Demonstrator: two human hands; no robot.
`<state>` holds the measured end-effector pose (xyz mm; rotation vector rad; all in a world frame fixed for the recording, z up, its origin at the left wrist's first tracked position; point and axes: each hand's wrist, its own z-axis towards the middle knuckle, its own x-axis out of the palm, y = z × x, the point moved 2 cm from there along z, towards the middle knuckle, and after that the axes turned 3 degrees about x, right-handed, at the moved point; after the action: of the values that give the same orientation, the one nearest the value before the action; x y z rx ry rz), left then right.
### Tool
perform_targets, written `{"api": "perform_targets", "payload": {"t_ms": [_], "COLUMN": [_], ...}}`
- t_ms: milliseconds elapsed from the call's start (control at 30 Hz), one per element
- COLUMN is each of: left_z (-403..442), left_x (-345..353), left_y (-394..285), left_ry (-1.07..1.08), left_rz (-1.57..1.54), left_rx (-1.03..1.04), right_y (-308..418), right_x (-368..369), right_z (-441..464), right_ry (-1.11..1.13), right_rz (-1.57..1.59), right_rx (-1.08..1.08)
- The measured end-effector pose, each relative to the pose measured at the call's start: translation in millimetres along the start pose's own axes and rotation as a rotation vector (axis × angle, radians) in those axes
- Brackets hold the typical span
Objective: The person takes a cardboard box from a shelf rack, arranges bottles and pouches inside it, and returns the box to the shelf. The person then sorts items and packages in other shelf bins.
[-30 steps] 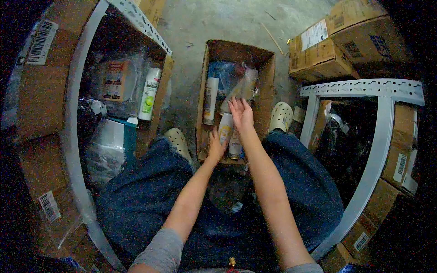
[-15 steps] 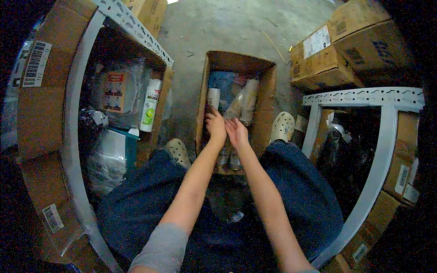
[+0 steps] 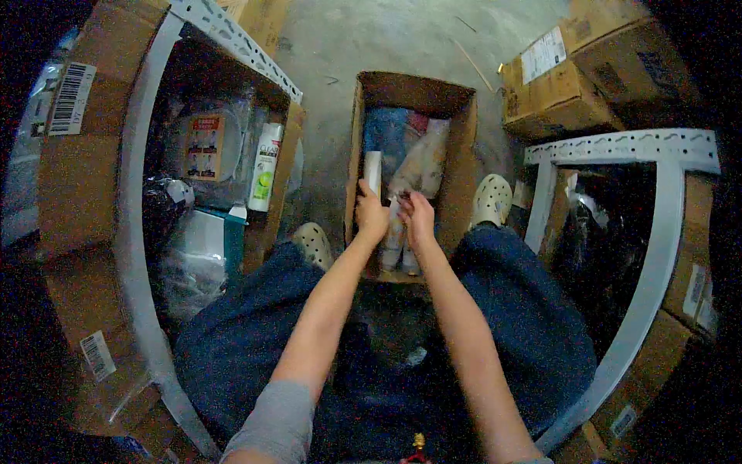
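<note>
A cardboard box (image 3: 473, 147) stands upright on the floor between my feet, its top open. Both my hands reach into it. My left hand (image 3: 372, 216) is closed around the lower part of a white bottle (image 3: 373, 168) along the box's left wall. My right hand (image 3: 418, 220) has its fingers curled in a pinch, close to the left hand; what they hold is blurred. Beyond the hands lie wrapped, pale-patterned bottles (image 3: 429, 162) and a blue package (image 3: 386, 133). Below the hands, more wrapped bottles (image 3: 393, 257) show at the near end.
On the left, a metal shelf frame (image 3: 133, 209) holds a carton with a white-and-green shampoo bottle (image 3: 264, 166) and plastic-wrapped goods. Another metal frame (image 3: 657, 224) stands at right, with black-wrapped items inside. Taped cartons (image 3: 553, 100) sit at the back right.
The view has shifted slightly. My right hand has moved a little away from the left, and its fingers have curled. My left hand has closed round the white bottle.
</note>
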<state>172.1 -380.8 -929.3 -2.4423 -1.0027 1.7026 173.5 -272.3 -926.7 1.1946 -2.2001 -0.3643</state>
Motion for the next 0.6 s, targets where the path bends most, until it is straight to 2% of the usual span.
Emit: {"api": "perform_targets", "payload": {"t_ms": [133,167,200,233,267,300,333,400,467,533,600], "left_z": [-49,-52,-52,-48,-53,-64,-64,-59,-61,-57,-55], "left_x": [-18,-14,-1,27,26,28,34,57,50,36,32], "left_y": [3,8,22,47,46,41,47,73,66,56,53], "left_ry": [-0.07,0.092,0.098,0.167,0.237,0.145,0.146,0.082,-0.047,0.074,0.006], "left_rz": [-0.252,-0.279,-0.282,-0.39,-0.499,-0.372,-0.377,-0.335,-0.211,-0.33,-0.352], "left_rx": [0.113,-0.071,-0.07,-0.084,-0.098,-0.185,-0.185,-0.336,-0.309,-0.202,-0.151], "right_y": [-11,-17,-22,-21,-21,-21,-20,-16,-15,-20,-26], "right_x": [-8,-11,-15,-16,-17,-18,-18,-19,-20,-25,-29], "right_z": [5,5,6,2,-2,-7,-11,-18,-23,-17,-7], "right_ry": [-0.055,-0.013,0.03,0.062,0.059,0.07,0.077,0.097,0.057,0.043,0.036], "right_rz": [0.014,0.0,-0.014,0.002,-0.001,0.041,0.081,0.067,0.05,-0.04,-0.132], "right_rx": [0.016,0.002,-0.015,0.023,0.021,0.05,0.077,0.074,0.063,0.097,0.126]}}
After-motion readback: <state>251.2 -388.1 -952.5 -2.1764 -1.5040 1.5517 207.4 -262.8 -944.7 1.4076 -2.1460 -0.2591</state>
